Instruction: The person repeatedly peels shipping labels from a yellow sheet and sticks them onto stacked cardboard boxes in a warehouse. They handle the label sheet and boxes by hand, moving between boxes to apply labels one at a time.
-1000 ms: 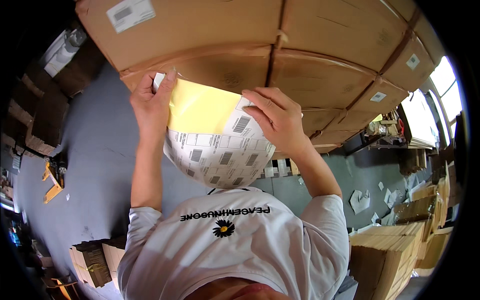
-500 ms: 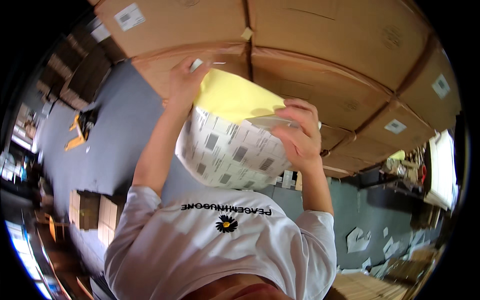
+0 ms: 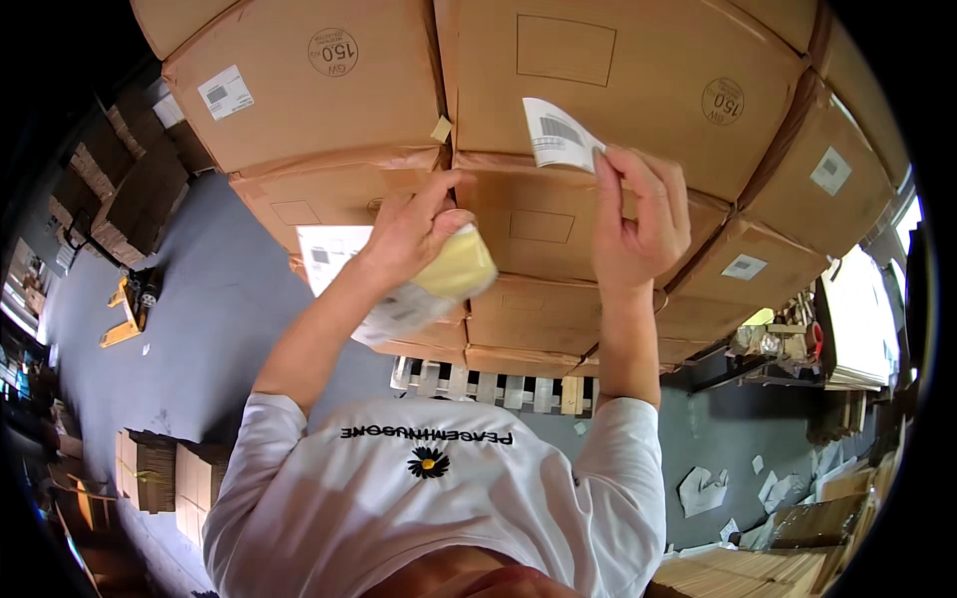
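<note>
Fingers (image 3: pixel 610 169) of right hand (image 3: pixel 638 214) pinch peeled label (image 3: pixel 556 135); left hand (image 3: pixel 414 229) grips label sheet (image 3: pixel 434 284).

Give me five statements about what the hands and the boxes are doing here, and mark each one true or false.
1. The right hand pinches a white label against the stacked cardboard boxes. True.
2. The left hand is empty. False: it holds a folded label sheet with a yellow backing.
3. The boxes rest on a wooden pallet. True.
4. The floor is green. False: it is grey.
5. Both hands grip the same sheet. False: the label and the sheet are apart, one in each hand.
</note>
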Motion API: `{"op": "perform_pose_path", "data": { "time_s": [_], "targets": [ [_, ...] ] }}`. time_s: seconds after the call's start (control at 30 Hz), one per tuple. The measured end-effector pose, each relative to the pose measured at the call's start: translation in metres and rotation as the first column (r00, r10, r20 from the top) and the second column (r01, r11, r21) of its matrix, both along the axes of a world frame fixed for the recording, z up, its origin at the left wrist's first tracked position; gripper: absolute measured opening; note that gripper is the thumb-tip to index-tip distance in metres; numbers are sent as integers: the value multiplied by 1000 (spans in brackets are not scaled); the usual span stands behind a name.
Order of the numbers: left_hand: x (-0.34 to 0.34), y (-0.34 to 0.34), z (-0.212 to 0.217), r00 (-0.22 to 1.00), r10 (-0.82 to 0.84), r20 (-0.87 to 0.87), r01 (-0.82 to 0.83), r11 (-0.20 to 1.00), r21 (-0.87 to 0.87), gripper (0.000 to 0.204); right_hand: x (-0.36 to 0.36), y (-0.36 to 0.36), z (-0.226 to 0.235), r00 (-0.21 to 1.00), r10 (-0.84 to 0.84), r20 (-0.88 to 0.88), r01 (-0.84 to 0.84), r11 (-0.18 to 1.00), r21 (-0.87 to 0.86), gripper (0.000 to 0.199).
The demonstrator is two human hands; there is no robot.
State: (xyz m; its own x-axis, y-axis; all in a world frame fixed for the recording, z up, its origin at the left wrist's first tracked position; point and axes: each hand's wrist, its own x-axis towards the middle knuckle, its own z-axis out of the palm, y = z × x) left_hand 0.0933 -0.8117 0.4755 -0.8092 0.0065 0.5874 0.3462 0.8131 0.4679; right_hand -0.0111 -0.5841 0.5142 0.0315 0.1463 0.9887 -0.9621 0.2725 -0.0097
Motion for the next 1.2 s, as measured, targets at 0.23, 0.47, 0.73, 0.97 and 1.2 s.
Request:
{"op": "perform_pose_path", "data": {
  "time_s": [0.23,0.47,0.73,0.97,1.2],
  "targets": [
    [-29,42,26,1000,19,3,-19,958,288,44,-12,-20,-2,988,134,72,-129,989,-72,18],
    [-59,46,45,992,22,-127,8,974,228,24,-42,-26,7,917,321,238,-264,934,-242,15],
    [-106,41,69,940,195,-279,-180,980,80,23,-93,-47,42,883,421,206,-316,860,-401,12],
    [-124,35,59,886,249,-391,-276,961,-13,18,-101,-53,39,921,295,256,-187,908,-374,13],
    [-125,39,60,863,309,-400,-339,941,-3,19,-103,-59,40,928,288,236,-181,902,-391,13]
  ]
}}
